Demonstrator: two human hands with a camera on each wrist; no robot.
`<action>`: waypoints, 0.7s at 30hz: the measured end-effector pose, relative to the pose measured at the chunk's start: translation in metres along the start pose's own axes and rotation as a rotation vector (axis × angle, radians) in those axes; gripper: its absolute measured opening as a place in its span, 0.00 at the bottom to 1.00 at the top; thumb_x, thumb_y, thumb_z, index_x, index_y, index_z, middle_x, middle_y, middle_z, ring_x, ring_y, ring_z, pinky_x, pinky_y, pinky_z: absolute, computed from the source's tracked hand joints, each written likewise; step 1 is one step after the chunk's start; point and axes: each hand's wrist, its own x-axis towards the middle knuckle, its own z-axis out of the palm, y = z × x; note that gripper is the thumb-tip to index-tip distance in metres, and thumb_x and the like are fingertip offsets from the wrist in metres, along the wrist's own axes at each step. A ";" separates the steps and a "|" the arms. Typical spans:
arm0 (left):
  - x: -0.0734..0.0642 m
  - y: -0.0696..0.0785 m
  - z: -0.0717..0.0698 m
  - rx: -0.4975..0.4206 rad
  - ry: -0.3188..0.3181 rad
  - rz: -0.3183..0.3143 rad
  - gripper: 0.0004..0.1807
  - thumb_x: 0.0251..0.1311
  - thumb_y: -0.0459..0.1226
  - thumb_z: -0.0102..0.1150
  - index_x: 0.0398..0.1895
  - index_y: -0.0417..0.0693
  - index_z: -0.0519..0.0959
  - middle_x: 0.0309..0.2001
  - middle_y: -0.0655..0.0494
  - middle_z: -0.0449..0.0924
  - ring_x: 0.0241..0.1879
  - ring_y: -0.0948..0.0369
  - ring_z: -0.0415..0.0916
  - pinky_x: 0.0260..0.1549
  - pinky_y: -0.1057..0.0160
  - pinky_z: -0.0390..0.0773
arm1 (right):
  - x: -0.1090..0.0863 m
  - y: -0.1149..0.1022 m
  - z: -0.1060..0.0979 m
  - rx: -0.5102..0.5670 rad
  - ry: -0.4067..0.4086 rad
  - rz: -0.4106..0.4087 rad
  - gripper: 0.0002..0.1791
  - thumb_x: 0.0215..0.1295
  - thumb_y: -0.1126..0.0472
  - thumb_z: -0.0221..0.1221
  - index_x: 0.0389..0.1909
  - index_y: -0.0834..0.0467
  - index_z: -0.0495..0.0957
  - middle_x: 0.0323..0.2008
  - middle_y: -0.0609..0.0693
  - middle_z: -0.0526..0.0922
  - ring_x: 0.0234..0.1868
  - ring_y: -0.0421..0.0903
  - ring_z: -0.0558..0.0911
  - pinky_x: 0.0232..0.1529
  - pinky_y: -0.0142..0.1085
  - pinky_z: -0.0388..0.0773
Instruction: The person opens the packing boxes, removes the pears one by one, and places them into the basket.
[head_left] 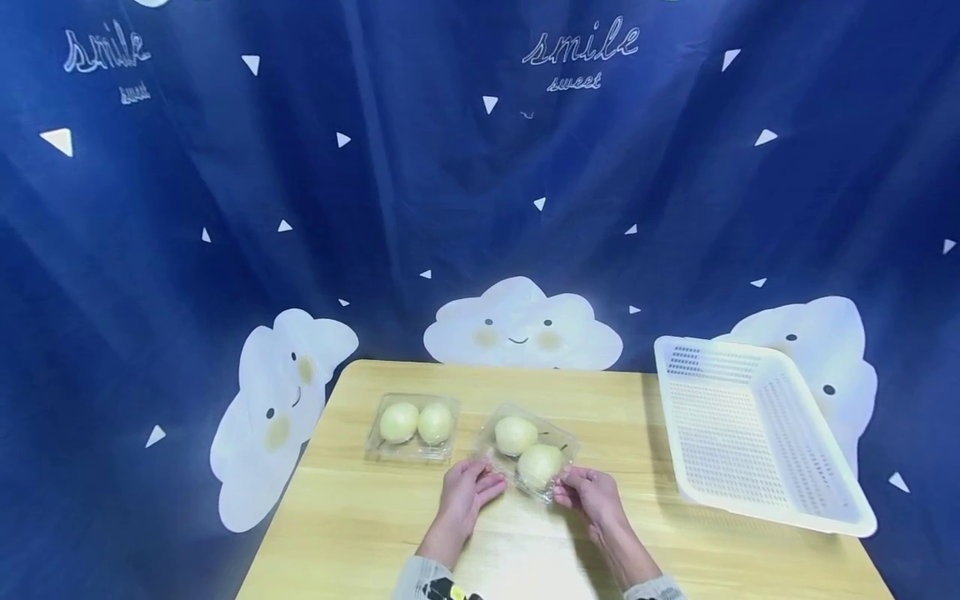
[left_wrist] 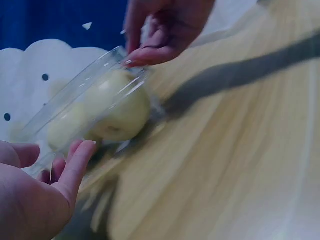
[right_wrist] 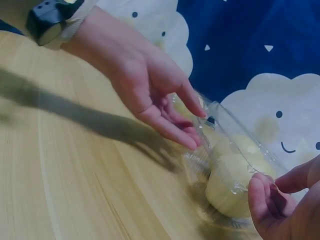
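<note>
Head view: clear plastic clamshell box (head_left: pixel 487 435) sitting askew around the middle of the pale wood-grain table (head_left: pixel 337 517), and both hands are on it! Inside, two round, pale yellow pears side by side, the nearer one (head_left: pixel 541 465) and the farther one (head_left: pixel 515 436), stems pointing off to the right.

Left hand (head_left: pixel 463 497) works the box's near left corner, thumb and fingers closed on the thin plastic edge; right hand (head_left: pixel 595 496) pinches the near right corner, right beside the nearer pear. Both wrist views back that up, with the box tilted across each. Whether its base lies flat on the wood, I cannot tell.

Just to the left, well within the tabletop, a second clear plastic box (head_left: pixel 412 452) of the same sort, and two more pale yellow pears (head_left: pixel 417 423) in it, nobody touching it. Over on the right, a big white rectangular plastic basket (head_left: pixel 806 450) with slotted walls, standing well apart from both boxes.

Out at the wrists, light grey sleeves (head_left: pixel 418 577) and a dark wrist device (right_wrist: pixel 46 22) on the left. Behind it all, a deep blue curtain (head_left: pixel 420 167) with white triangles and smiling white clouds (head_left: pixel 522 325).
</note>
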 end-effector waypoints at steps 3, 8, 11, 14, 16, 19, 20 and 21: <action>0.004 0.006 -0.001 0.003 0.015 0.009 0.25 0.74 0.32 0.54 0.66 0.25 0.62 0.46 0.44 0.80 0.40 0.57 0.87 0.57 0.49 0.86 | 0.000 0.000 0.000 0.009 0.007 -0.002 0.16 0.70 0.72 0.58 0.55 0.77 0.74 0.30 0.54 0.88 0.26 0.41 0.87 0.32 0.29 0.88; 0.007 0.005 0.002 -0.010 0.074 0.022 0.24 0.71 0.29 0.56 0.65 0.24 0.63 0.46 0.41 0.81 0.40 0.57 0.86 0.56 0.50 0.87 | 0.000 0.001 0.001 0.009 0.013 -0.005 0.16 0.70 0.72 0.58 0.55 0.77 0.74 0.29 0.54 0.88 0.26 0.41 0.87 0.32 0.30 0.89; 0.008 0.004 0.002 -0.021 0.095 0.030 0.23 0.70 0.29 0.57 0.62 0.25 0.65 0.46 0.42 0.81 0.39 0.57 0.85 0.55 0.51 0.88 | 0.000 0.000 0.002 0.011 0.022 -0.014 0.17 0.70 0.73 0.58 0.56 0.77 0.72 0.29 0.54 0.88 0.27 0.41 0.87 0.32 0.30 0.89; 0.008 0.003 0.001 -0.027 0.102 0.032 0.21 0.69 0.28 0.58 0.60 0.27 0.66 0.45 0.42 0.80 0.39 0.57 0.84 0.54 0.52 0.88 | -0.002 -0.002 0.001 0.001 0.046 -0.041 0.22 0.69 0.73 0.58 0.60 0.78 0.69 0.31 0.53 0.87 0.28 0.41 0.87 0.33 0.29 0.88; 0.009 0.002 0.001 -0.028 0.104 0.033 0.20 0.68 0.28 0.58 0.59 0.27 0.65 0.45 0.42 0.79 0.40 0.57 0.84 0.54 0.53 0.88 | -0.002 -0.004 0.001 -0.014 0.072 -0.070 0.25 0.68 0.74 0.58 0.63 0.78 0.66 0.33 0.53 0.85 0.29 0.40 0.86 0.33 0.28 0.88; 0.009 0.002 0.001 -0.034 0.108 0.028 0.21 0.67 0.27 0.58 0.59 0.29 0.65 0.44 0.42 0.79 0.40 0.56 0.83 0.54 0.53 0.88 | -0.001 -0.005 0.000 -0.071 0.106 -0.131 0.26 0.68 0.72 0.59 0.64 0.77 0.67 0.38 0.53 0.84 0.32 0.39 0.86 0.36 0.28 0.88; 0.009 0.001 0.002 -0.040 0.107 0.025 0.20 0.67 0.27 0.58 0.58 0.30 0.65 0.43 0.43 0.79 0.40 0.56 0.83 0.53 0.53 0.89 | 0.000 -0.005 0.000 -0.103 0.121 -0.149 0.24 0.68 0.71 0.60 0.62 0.76 0.69 0.40 0.55 0.84 0.33 0.39 0.85 0.37 0.28 0.87; 0.008 0.001 0.002 -0.041 0.103 0.024 0.20 0.67 0.27 0.58 0.58 0.30 0.64 0.43 0.44 0.78 0.40 0.56 0.83 0.54 0.53 0.89 | 0.000 -0.005 0.000 -0.146 0.141 -0.173 0.23 0.68 0.69 0.61 0.61 0.75 0.72 0.41 0.57 0.84 0.34 0.38 0.85 0.38 0.28 0.87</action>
